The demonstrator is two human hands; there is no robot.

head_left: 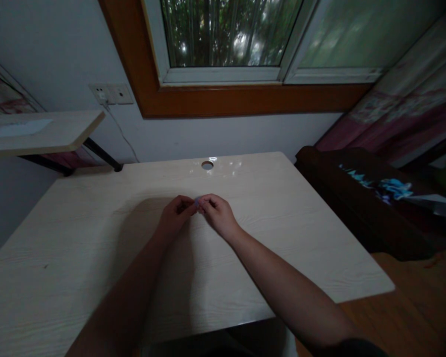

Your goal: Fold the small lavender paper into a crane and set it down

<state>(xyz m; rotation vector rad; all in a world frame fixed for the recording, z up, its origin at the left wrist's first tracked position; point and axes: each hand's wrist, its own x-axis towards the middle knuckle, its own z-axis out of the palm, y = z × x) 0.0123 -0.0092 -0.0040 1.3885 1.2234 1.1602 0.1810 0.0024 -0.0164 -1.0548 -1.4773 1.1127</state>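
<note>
Over the middle of a pale wood-grain table [282, 238], my two hands meet at the fingertips. Between them is a small bluish-grey object [197, 202], mostly covered by fingers and too small to name. My left hand [175, 214] pinches it from the left with thumb and forefinger. From the right, my right hand [217, 213] grips it with its fingers closed together. Both forearms reach in from the front edge, and a shadow falls on the tabletop to the left of them.
A round cable hole [207, 165] lies near the table's back edge. A raised shelf [59, 141] on black legs stands at the back left. Behind are a wall socket [111, 93] with a white cable and a window [226, 74]. Dark furniture [342, 198] stands at the right.
</note>
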